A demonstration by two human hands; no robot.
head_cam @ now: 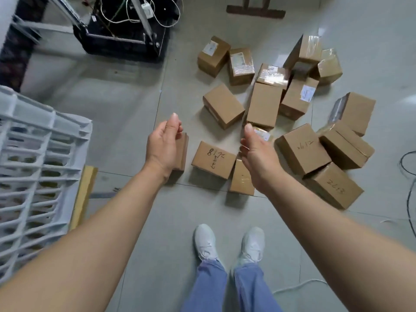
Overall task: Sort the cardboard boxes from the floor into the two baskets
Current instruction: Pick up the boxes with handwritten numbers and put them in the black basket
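Boxes (265, 104) lie scattered on floor (126, 104) ahead, roughly fifteen, several touching or stacked. Left hand (163, 146) and right hand (256, 154) hover above the near ones, fingers loosely spread, gripping nothing. One white basket (33, 167) at left, black basket (121, 39) beyond, wires over it.

Brown cardboard boxes (281, 122) are scattered over the floor to the right of the white slatted basket (33, 165); several are taped or labelled, and one (213, 159) is marked with handwritten characters
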